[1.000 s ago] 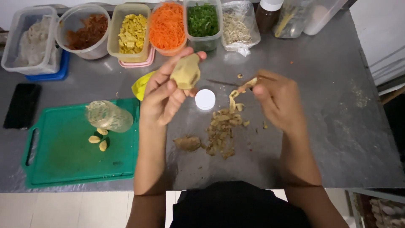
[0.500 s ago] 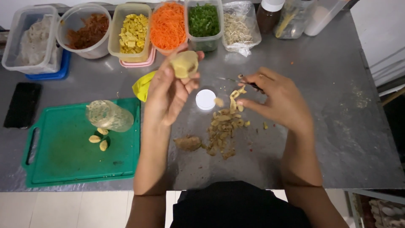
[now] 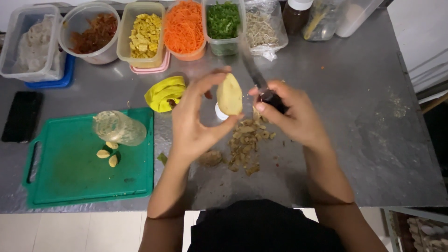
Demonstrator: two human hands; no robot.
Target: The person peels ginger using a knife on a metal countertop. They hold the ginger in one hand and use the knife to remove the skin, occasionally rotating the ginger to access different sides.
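From the head camera I see my left hand (image 3: 193, 123) raised above the steel counter (image 3: 354, 121), fingers and thumb clamped around a pale, peeled piece of ginger root (image 3: 229, 94) that stands roughly upright between them. My right hand (image 3: 291, 114) is clenched around the dark handle of a knife (image 3: 254, 74), whose blade angles up and away toward the back of the counter, just beside the ginger; I cannot tell whether the blade touches it. Directly below both hands lies a loose heap of brown peelings (image 3: 245, 142) on the bare metal, with a small separate clump to its left. A white round lid (image 3: 219, 112) sits partly hidden behind the ginger. A crumpled yellow cloth (image 3: 164, 92) lies near my left hand, next to a green cutting board (image 3: 70, 177) that carries a clear glass jar (image 3: 119, 128) lying on its side and a few peeled garlic cloves (image 3: 107, 156). A black phone (image 3: 21, 116) rests left of the board. Along the back edge stand tubs holding shredded carrot (image 3: 184, 25), chopped greens (image 3: 223, 19), yellow pieces (image 3: 144, 32) and a reddish-brown mix (image 3: 93, 32).
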